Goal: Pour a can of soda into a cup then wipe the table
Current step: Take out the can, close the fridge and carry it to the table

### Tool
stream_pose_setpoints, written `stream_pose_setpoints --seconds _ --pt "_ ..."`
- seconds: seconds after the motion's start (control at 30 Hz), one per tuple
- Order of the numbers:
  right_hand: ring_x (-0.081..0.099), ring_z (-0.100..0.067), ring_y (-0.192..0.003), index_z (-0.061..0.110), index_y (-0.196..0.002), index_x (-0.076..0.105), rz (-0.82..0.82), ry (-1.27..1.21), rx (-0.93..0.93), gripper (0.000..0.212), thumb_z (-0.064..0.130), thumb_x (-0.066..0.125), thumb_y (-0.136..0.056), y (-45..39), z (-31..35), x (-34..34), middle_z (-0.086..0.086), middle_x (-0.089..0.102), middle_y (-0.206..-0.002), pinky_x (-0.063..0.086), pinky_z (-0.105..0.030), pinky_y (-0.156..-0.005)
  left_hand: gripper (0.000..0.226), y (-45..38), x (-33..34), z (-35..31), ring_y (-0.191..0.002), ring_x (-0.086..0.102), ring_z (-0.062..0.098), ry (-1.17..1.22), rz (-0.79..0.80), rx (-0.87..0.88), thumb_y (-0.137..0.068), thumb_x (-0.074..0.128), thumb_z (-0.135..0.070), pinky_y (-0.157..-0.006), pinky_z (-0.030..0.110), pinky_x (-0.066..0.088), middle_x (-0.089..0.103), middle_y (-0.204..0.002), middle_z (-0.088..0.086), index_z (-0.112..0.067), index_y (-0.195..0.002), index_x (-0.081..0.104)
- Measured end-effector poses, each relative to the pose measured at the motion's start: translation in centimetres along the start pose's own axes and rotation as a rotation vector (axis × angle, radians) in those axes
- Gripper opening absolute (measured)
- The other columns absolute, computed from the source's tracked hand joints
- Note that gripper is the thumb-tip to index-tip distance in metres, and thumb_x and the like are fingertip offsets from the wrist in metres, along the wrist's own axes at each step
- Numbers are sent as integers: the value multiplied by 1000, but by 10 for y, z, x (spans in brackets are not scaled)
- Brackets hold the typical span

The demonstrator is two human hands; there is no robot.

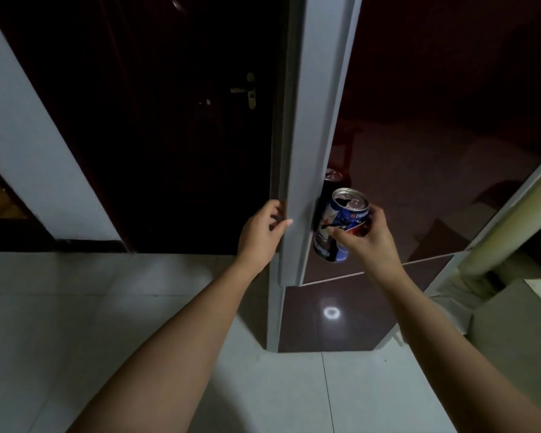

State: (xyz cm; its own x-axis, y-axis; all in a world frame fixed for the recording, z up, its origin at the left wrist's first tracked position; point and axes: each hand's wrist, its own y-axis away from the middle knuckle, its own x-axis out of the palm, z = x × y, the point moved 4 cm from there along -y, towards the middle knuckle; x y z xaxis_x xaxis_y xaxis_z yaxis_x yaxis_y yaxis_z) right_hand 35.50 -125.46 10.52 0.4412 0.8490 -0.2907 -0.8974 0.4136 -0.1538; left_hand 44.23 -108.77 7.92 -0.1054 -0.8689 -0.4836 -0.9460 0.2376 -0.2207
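Can: blue soda can (341, 226), top already opened, at the cabinet's open front, just clear of the shelf.
Axis: near upright, top leaning slightly toward the camera.
Right hand (367, 237): fingers curled round the can's side from the right.
Left hand (264, 232): fingers wrapped round the grey cabinet door (310, 170) edge, left of the can.
Behind: a second dark can (333, 179) stands deeper on the shelf.
Next, likely: carry the can to a cup; none in view.

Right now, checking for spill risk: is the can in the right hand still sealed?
No: the can gripped by the right hand has a dark opening in its top.
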Motion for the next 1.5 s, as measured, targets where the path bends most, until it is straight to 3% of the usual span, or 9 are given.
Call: stream_pose_setpoints --seconds 0.33,0.53,0.7,1.0,1.2,1.4,1.5 --pt "55 -14 -99 11 -127 37 -128 44 44 67 11 76 -72 -33 7 31 2 56 -108 44 -27 -87 39 -56 -10 18 -105 58 24 -1 136 50 -90 58 -23 -84 33 49 59 -117 12 -11 -126 49" --pt "55 -15 -103 13 -129 36 -208 37 95 69 13 76 -72 -43 4 43 1 56 -114 45 -30 -89 40 -79 -12 23 -87 52 13 -27 170 95 -91 57 -23 -73 23 41 62 -109 10 -9 -127 48" --pt "57 -16 -102 14 -128 37 -278 49 124 68 16 76 -72 -46 1 49 -1 58 -113 47 -34 -92 43 -94 -12 26 -100 59 23 -9 171 87 -91 57 -23 -76 26 44 62 -112 11 -10 -130 47" --pt "54 -13 -101 13 -131 34 -304 36 163 70 15 74 -74 -43 -3 53 2 55 -112 43 -27 -85 44 -120 -12 32 -100 59 25 -11 193 115 -90 59 -22 -80 28 45 63 -112 15 -7 -129 48" --pt "53 -14 -102 13 -130 35 -312 28 183 68 14 74 -75 -44 -3 57 3 54 -111 42 -29 -86 43 -119 -14 34 -88 50 11 -6 199 126 -90 58 -23 -75 23 42 62 -111 11 -9 -130 47" --pt "54 -13 -101 13 -129 36 -324 33 178 66 14 74 -74 -37 2 59 3 54 -112 42 -28 -85 44 -119 -11 34 -106 58 24 -78 213 129 -92 55 -25 -81 29 48 59 -120 10 -12 -132 45" --pt "54 -14 -103 13 -130 35 -337 39 173 68 14 74 -74 -31 5 58 2 55 -114 44 -30 -88 37 -116 -15 35 -102 58 23 -66 205 124 -93 53 -25 -83 33 49 61 -113 8 -9 -126 50"
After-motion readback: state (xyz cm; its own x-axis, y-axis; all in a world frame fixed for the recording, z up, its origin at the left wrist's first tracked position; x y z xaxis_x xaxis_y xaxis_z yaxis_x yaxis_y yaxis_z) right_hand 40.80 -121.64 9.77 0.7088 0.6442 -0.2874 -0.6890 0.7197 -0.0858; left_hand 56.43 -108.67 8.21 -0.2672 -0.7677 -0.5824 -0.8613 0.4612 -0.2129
